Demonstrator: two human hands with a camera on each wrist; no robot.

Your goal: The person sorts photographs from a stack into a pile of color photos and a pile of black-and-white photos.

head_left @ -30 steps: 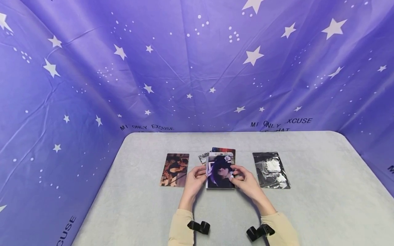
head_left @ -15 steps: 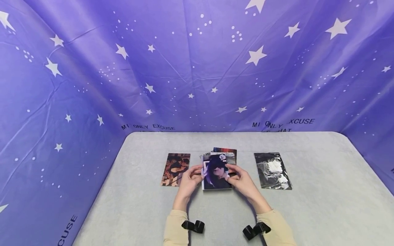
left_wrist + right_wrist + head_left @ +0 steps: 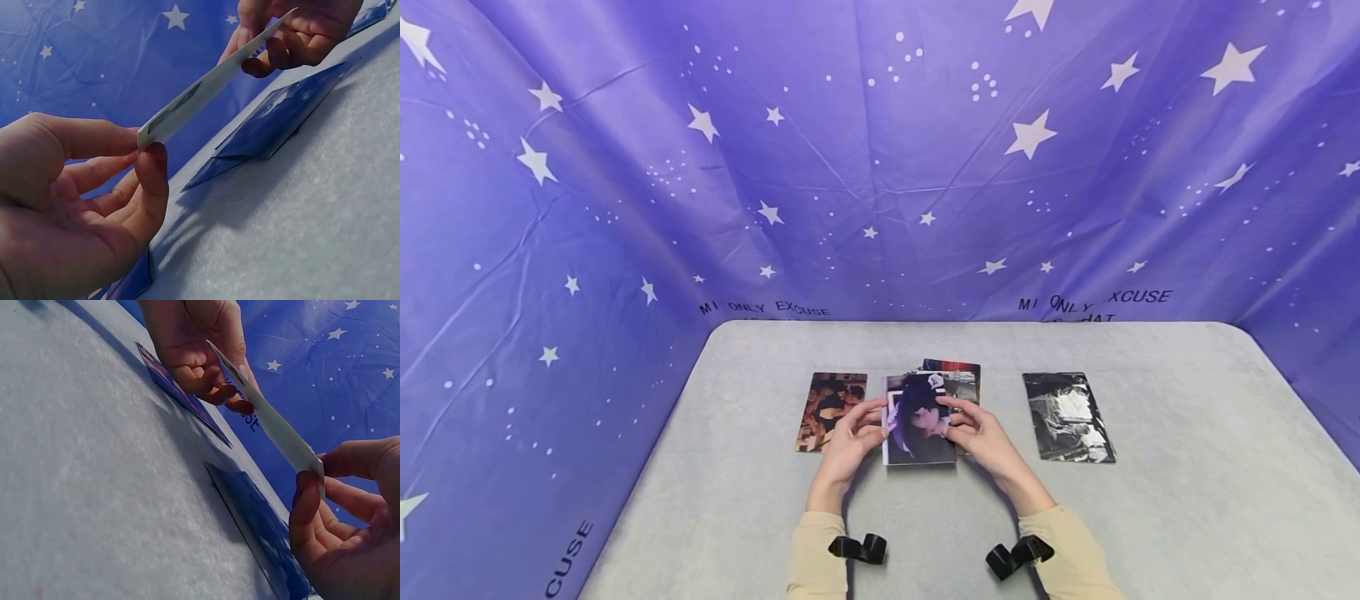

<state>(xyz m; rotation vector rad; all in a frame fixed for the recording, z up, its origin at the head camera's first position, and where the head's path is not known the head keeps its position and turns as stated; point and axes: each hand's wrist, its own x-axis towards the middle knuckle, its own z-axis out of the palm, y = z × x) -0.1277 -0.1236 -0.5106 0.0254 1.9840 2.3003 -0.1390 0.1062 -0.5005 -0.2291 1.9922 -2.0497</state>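
Observation:
Both hands hold a photo card [image 3: 919, 442] printed with a dark-haired figure in purple light. The left hand [image 3: 848, 450] pinches its left edge between thumb and fingers; the right hand [image 3: 988, 446] pinches the opposite edge. In the left wrist view the card's pale underside [image 3: 194, 103] is seen, tilted and raised off the table; whether it is one card or a thin stack I cannot tell. Behind and partly hidden by it, overlapping cards [image 3: 964, 385] lie on the table, one with a red and blue top edge.
A brown-toned photo card [image 3: 827, 408] lies to the left, partly behind the left hand. At the right lies a glossy black-and-white card [image 3: 1067, 415]. All rest on a grey table [image 3: 1180, 500] backed by a purple star-printed curtain [image 3: 880, 167].
Both hands have shifted the held card leftward and slightly nearer the body, uncovering more of the overlapping cards behind it on the right. The cards on the table stay put.

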